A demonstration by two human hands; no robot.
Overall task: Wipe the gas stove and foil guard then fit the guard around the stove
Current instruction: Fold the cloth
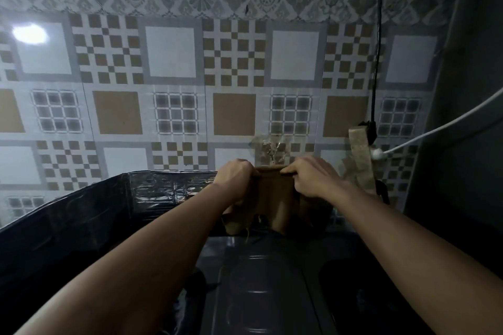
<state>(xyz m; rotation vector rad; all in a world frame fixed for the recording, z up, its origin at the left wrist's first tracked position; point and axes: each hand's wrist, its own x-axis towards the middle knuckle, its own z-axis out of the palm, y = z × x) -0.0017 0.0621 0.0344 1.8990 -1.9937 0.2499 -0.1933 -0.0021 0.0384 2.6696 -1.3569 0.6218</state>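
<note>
Both hands gripping a brown cloth [272, 198] by its top edge: left hand [236, 178] curling its fingers over the left corner, right hand [313, 179] pinching the right corner, knuckles up, cloth hanging down between them. Holding it right at the top rim of the foil guard [152, 185], against the back panel where it meets the tiled wall [174, 76]. Guard's long axis running left-right along the wall, then bending forward down the left side; most of its unwiped length lying leftward, so the left hand sitting nearer to it. Gas stove [255, 280] lying below and nearer than the hands, dark and glossy, its details too dim to make out. Judging the wiping of the guard to be under way, fitting not yet finished on the right, where its edge is hidden. Crowding the right: taped patch on the wall [359, 155], black cable [377, 62] hanging down, white cable [435, 130] crossing — likely snags for a rightward sweep.
</note>
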